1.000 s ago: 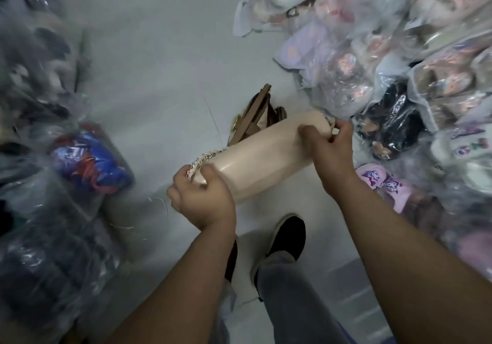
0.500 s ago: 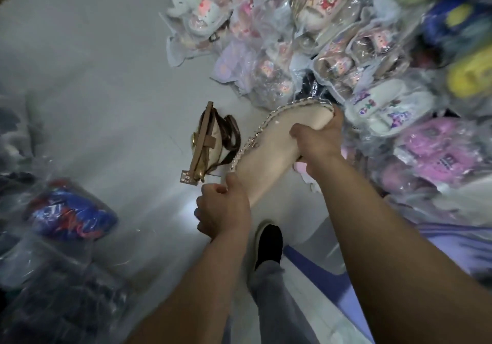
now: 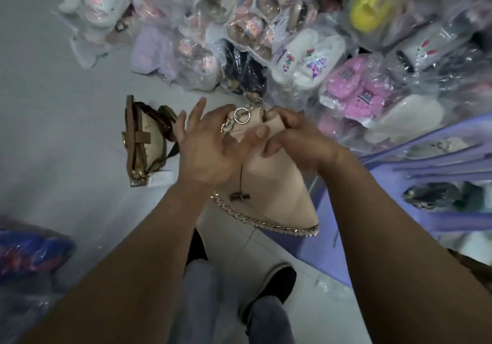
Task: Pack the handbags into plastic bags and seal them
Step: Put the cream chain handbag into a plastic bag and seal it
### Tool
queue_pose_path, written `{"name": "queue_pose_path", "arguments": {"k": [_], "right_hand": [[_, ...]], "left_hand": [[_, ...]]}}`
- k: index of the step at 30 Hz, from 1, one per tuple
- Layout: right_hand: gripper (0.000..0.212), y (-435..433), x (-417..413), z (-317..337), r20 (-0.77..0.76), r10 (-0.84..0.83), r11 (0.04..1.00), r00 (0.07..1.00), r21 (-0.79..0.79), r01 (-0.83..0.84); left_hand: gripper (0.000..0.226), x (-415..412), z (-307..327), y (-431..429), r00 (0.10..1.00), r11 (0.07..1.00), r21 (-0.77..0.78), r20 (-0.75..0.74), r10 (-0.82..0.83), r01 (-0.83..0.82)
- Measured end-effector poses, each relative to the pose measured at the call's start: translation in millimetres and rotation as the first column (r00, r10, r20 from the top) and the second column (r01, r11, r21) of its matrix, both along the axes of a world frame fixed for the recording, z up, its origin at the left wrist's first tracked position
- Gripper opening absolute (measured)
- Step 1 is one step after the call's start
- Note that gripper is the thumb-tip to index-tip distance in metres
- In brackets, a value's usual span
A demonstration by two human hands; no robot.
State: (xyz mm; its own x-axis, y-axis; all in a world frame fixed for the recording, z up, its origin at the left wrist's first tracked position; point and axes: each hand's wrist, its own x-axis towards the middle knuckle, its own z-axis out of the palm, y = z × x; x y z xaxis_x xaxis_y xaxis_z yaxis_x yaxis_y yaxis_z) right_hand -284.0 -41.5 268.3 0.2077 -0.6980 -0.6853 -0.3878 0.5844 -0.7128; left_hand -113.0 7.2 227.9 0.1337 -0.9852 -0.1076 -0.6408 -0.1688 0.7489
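Note:
A beige handbag point(image 3: 274, 184) with a gold chain edge hangs upright in front of me, its ring end up. My right hand point(image 3: 295, 141) grips the bag's top end with curled fingers. My left hand point(image 3: 210, 146) is at the same end, its fingers spread and straight, its thumb lying across the bag's front. A small dark tag dangles on a cord from the bag. A second, brown handbag point(image 3: 143, 141) lies on the grey floor to the left. No empty plastic bag shows in this view.
A heap of slippers packed in clear plastic point(image 3: 306, 58) fills the back and right. A purple plastic crate point(image 3: 399, 210) stands at the right. A blue packed bundle point(image 3: 29, 250) lies at the lower left. My leg and black shoe point(image 3: 269, 285) are below the bag.
The beige bag has swung from lying across my hands to hanging end-up. My left hand left its lower end and came up to the top, fingers spread. My view has turned right.

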Motion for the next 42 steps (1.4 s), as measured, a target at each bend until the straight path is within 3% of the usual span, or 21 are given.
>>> {"name": "queue_pose_path", "arguments": {"k": [6,8,11,13,17,22,26,29,32,38,42], "right_hand": [[0.050,29,-75,1,-0.046,-0.090,0.996,0.995,-0.027,0.088],[0.052,44,-102,-5,-0.076,-0.095,0.995,0.993,-0.049,0.092],[0.063,74,-144,-19,-0.272,-0.103,0.995,0.957,-0.031,0.098],[0.072,95,-172,-27,-0.332,-0.252,0.966,0.909,-0.036,0.254],[0.074,129,-212,-42,-0.247,-0.562,0.815,0.789,-0.007,0.579],[0.111,146,-235,-57,-0.029,-0.756,0.639,0.654,0.184,0.747],[0.087,143,-254,-49,0.165,-0.790,0.611,0.590,0.149,0.777],[0.062,151,-281,-42,0.121,-0.827,0.559,0.549,0.074,0.826],[0.036,172,-314,-43,0.027,-0.865,0.502,0.501,0.045,0.864],[0.049,221,-367,-57,-0.169,-0.893,0.424,0.418,0.000,0.906],[0.050,244,-386,-79,-0.215,-0.897,0.387,0.385,0.036,0.921]], "left_hand": [[0.054,-61,3,14,0.993,0.994,-0.043,0.070,-0.096,0.100],[0.058,-83,3,25,0.992,0.998,-0.039,0.110,-0.054,0.058],[0.061,-107,10,35,0.981,0.997,-0.017,0.178,0.075,-0.073],[0.062,-118,16,38,0.977,0.993,-0.031,0.179,0.117,-0.113],[0.066,-139,35,42,0.955,0.958,-0.056,0.079,0.287,-0.283],[0.061,-164,54,42,0.867,0.873,-0.016,-0.127,0.481,-0.487],[0.053,-191,51,48,0.811,0.839,0.079,-0.224,0.541,-0.538],[0.058,-222,37,62,0.775,0.800,0.171,-0.201,0.600,-0.575],[0.062,-256,20,76,0.796,0.798,0.257,-0.140,0.589,-0.545],[0.060,-324,-3,100,0.853,0.790,0.430,-0.081,0.515,-0.436],[0.063,-350,-26,111,0.910,0.816,0.438,0.012,0.414,-0.376]]}}
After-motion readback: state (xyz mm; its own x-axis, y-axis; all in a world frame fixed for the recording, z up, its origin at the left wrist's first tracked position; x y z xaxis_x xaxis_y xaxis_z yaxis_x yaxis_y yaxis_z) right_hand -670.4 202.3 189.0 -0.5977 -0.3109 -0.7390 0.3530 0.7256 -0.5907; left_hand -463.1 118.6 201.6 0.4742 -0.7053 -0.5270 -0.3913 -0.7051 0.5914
